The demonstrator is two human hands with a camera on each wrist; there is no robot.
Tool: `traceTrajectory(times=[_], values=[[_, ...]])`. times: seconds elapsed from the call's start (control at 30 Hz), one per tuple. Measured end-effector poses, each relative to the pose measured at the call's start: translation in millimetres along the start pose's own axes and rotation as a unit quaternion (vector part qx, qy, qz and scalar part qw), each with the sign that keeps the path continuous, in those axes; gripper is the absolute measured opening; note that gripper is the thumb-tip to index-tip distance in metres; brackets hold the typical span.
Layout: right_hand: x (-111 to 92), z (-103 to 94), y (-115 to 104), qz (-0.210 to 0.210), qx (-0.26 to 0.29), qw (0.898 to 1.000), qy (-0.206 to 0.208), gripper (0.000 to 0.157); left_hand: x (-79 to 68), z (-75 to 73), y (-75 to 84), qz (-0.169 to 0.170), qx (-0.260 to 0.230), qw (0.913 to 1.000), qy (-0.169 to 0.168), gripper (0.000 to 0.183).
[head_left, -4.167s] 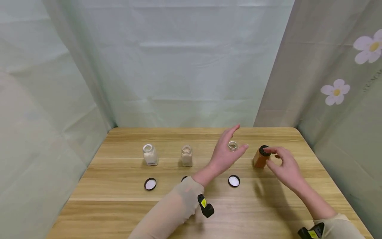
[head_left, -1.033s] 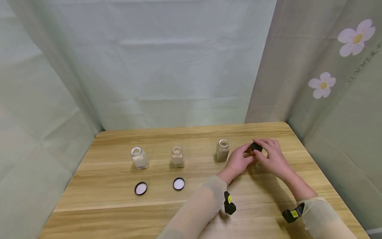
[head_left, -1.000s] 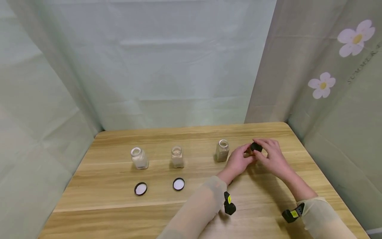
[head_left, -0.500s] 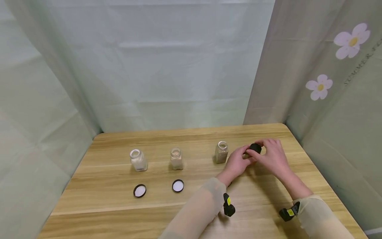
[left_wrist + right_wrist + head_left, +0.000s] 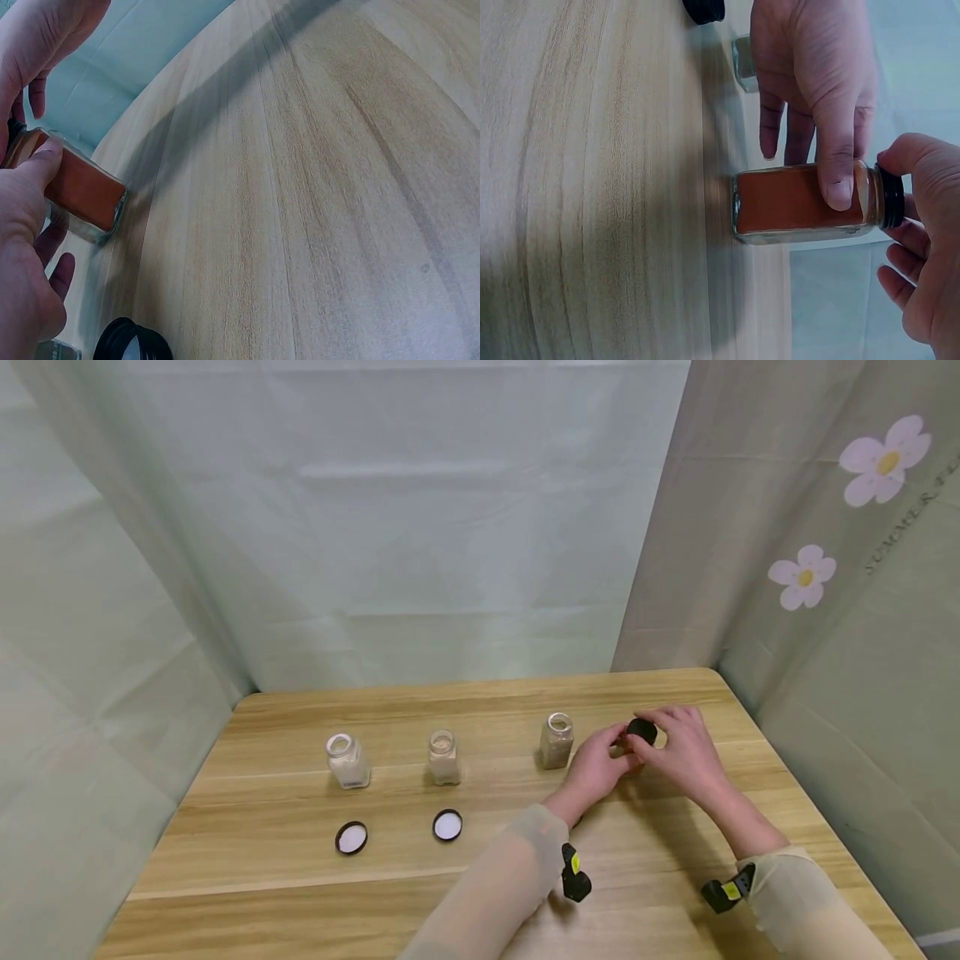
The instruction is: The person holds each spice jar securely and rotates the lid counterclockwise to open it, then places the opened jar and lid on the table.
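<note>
A square glass spice jar of orange-red powder (image 5: 799,199) stands at the right of the table, mostly hidden by the hands in the head view. My left hand (image 5: 596,768) grips its body, the thumb lying along one face. On the jar's neck sits a black lid (image 5: 642,732), pinched between the thumb and fingers of my right hand (image 5: 686,760). Just left of my left hand is a lidless jar of greyish powder (image 5: 557,742).
Two more lidless jars, a white-filled one (image 5: 348,762) and a beige-filled one (image 5: 444,758), stand further left. Upturned black lids (image 5: 351,838) (image 5: 447,825) lie in front of them. Another lid (image 5: 133,341) is mostly behind my left wrist. Cloth curtains (image 5: 450,527) surround the table (image 5: 300,893).
Since the oldest frame my left hand has moved right onto the jar, and my right hand has closed on its lid. Lately only my right fingers shift slightly around the lid.
</note>
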State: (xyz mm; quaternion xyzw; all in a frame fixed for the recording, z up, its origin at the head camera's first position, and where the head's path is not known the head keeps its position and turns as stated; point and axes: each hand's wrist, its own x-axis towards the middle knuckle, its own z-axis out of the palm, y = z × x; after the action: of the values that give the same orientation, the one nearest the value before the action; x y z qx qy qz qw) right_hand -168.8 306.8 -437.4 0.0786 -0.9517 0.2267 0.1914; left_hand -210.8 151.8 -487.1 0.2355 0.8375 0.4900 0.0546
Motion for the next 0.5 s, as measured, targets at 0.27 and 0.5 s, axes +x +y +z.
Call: traceTrajectory(times=[0.27, 0.5], values=[[-0.6, -1.2, -1.1, -0.005, 0.032, 0.999, -0.026, 0.041, 0.4, -1.0, -0.4, 0.007, 0.005, 1.0000, -0.003, 0.041], [-1.2, -0.2, 0.4, 0.005, 0.034, 0.999, -0.030, 0.053, 0.7, -0.9, -0.3, -0.001, 0.004, 1.0000, -0.003, 0.046]])
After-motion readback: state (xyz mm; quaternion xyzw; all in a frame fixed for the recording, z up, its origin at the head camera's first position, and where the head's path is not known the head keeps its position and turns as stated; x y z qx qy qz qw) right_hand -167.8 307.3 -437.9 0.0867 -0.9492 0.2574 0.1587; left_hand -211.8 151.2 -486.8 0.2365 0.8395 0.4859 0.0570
